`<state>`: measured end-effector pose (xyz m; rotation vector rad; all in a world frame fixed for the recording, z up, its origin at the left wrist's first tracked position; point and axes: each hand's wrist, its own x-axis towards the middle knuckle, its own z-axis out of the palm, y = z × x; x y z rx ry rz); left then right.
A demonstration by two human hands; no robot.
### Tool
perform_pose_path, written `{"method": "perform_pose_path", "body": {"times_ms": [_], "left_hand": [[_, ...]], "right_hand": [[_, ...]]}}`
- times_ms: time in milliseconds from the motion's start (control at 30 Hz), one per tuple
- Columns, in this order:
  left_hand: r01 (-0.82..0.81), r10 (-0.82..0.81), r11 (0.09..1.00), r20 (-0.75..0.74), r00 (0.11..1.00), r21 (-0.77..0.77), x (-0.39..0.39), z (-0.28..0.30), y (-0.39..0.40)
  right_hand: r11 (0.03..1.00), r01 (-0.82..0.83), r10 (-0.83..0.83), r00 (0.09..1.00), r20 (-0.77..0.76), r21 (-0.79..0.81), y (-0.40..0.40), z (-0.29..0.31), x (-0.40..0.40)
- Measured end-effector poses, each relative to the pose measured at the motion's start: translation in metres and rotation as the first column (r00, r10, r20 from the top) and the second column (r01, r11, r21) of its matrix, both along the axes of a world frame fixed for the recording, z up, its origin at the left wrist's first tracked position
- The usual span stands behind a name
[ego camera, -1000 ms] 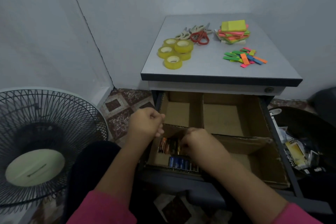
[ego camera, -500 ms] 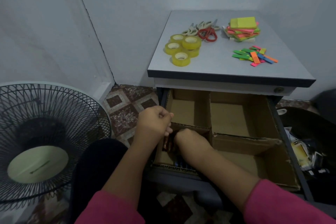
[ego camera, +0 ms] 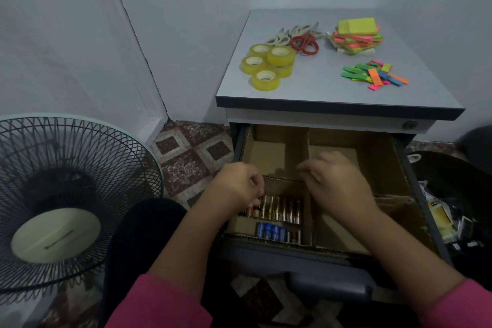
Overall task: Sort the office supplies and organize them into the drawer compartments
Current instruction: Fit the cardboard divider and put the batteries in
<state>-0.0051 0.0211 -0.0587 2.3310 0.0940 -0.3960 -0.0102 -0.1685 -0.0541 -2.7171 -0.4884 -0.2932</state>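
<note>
1. Your left hand [ego camera: 237,185] is over the near left box of the open drawer [ego camera: 394,162]. Its fingers are curled tight at the end of the gold batteries [ego camera: 279,208]. I cannot tell if they hold one.
2. Your right hand [ego camera: 338,184] floats over the cardboard wall in the middle of the drawer. It is blurry. Its fingers look loose, and I see nothing in them.
3. The gold batteries lie in a row in that near left box. The blue batteries [ego camera: 270,230] lie closer to you in the same box.
4. On the cabinet top [ego camera: 306,88] sit the yellow tape rolls [ego camera: 266,64], the scissors [ego camera: 300,38], a stack of sticky notes [ego camera: 356,36] and little colored tabs [ego camera: 375,74].
5. A fan [ego camera: 66,200] stands on the floor to your left.
</note>
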Motion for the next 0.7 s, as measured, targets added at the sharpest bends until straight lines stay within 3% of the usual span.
{"method": "perform_pose_path", "body": {"times_ms": [100, 200, 433, 700], "left_hand": [[0.249, -0.239, 0.885, -0.077, 0.968, 0.393, 0.006, -0.003, -0.016], [0.377, -0.358, 0.754, -0.145, 0.923, 0.538, 0.009, -0.011, -0.03], [0.499, -0.447, 0.64, -0.245, 0.86, 0.584, 0.019, -0.031, -0.033], [0.511, -0.415, 0.747, -0.302, 0.858, 0.425, 0.018, -0.025, -0.041]], "right_hand": [[0.976, 0.152, -0.111, 0.963, -0.247, 0.153, -0.018, -0.011, 0.008], [0.92, 0.216, -0.071, 0.912, -0.403, 0.328, -0.021, -0.021, 0.011], [0.914, 0.219, -0.065, 0.909, -0.412, 0.34, -0.022, -0.024, 0.015], [0.922, 0.206, -0.063, 0.915, -0.399, 0.327, -0.023, -0.026, 0.015]]}}
